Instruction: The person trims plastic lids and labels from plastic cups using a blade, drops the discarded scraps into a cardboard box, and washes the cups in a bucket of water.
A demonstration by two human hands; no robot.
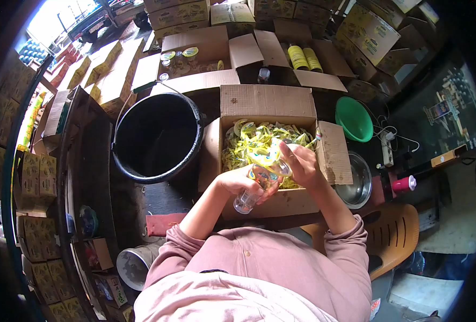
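Note:
My left hand (pixel 243 181) is wrapped round a clear plastic container (pixel 245 202), perhaps a stack of cups, tilted with its base toward me. Coloured print shows through its side. At its upper end my right hand (pixel 303 165) is closed, thumb raised, on a yellow-printed clear plastic piece (pixel 267 156). How far that piece is joined to the container I cannot tell. Both hands are above the near side of an open cardboard box (pixel 267 102). Inside the box lies a heap of crumpled yellow-and-clear plastic pieces (pixel 243 140).
To the left stands a black bucket (pixel 121 155). A green basin (pixel 354 119) and a metal bowl (pixel 360 180) are at the right, near a power strip (pixel 387 150). Behind are open cartons (pixel 195 43), one with yellow rolls (pixel 305 58). An orange chair (pixel 393 236) is beside me.

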